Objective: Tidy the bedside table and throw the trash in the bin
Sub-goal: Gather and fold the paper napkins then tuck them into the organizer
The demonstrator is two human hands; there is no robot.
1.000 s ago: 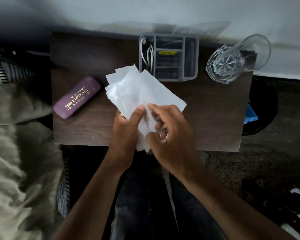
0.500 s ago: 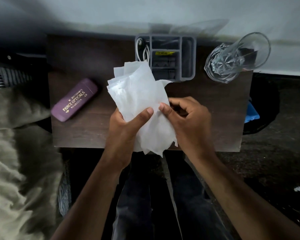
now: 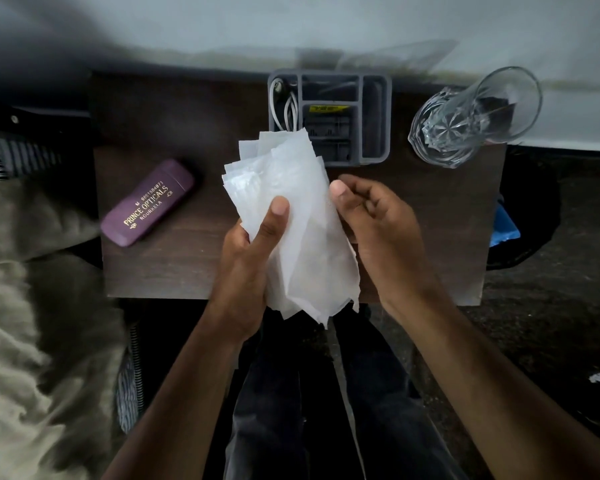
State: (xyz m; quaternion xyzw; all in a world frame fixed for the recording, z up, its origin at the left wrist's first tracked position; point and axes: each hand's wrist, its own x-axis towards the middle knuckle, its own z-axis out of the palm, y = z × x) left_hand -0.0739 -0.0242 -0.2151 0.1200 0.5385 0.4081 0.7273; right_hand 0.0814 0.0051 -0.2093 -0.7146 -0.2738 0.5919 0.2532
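Note:
A bundle of white tissue paper (image 3: 291, 209) stands upright above the front middle of the dark wooden bedside table (image 3: 187, 271). My left hand (image 3: 250, 258) grips it, thumb pressed across its front. My right hand (image 3: 378, 230) cups the bundle's right edge, thumb tip against the paper and fingers curled behind. A black bin (image 3: 534, 216) with something blue (image 3: 504, 226) inside sits on the floor right of the table.
A purple glasses case (image 3: 148, 202) lies at the table's left. A grey organiser tray (image 3: 374, 116) with white cables stands at the back. A clear glass (image 3: 471, 116) occupies the back right corner. Bedding (image 3: 25, 323) lies to the left.
The loose, spread tissue sheets have been gathered into a narrower upright bundle. My right hand shifted from in front of the paper to its right edge.

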